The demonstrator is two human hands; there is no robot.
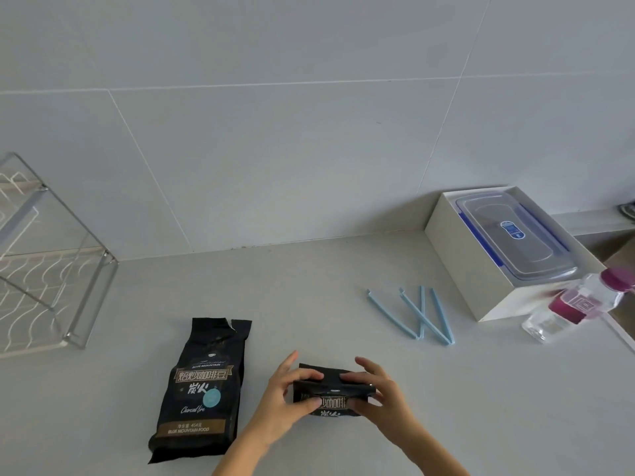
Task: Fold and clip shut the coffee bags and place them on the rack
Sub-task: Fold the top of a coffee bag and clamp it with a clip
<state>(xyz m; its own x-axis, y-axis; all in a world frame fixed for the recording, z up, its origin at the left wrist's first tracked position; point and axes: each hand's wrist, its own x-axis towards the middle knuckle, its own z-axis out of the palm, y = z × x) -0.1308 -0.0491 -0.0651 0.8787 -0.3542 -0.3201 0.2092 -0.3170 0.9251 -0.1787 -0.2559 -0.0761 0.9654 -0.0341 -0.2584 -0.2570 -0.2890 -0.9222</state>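
A black coffee bag (pixel 331 396) stands on the grey counter, its top bent over. My left hand (pixel 287 398) and my right hand (pixel 376 393) both pinch that folded top, thumbs on the front, fingers behind. A second black coffee bag (pixel 202 386) lies flat to the left with its torn top open. Light blue sealing clips (pixel 417 314) lie spread on the counter to the upper right. The wire rack (pixel 51 266) stands at the far left.
A white box (pixel 477 266) holding a clear lidded container (pixel 515 235) sits at the back right against the tiled wall. A clear bottle with a magenta cap and label (pixel 577 304) lies in front of it near the right edge.
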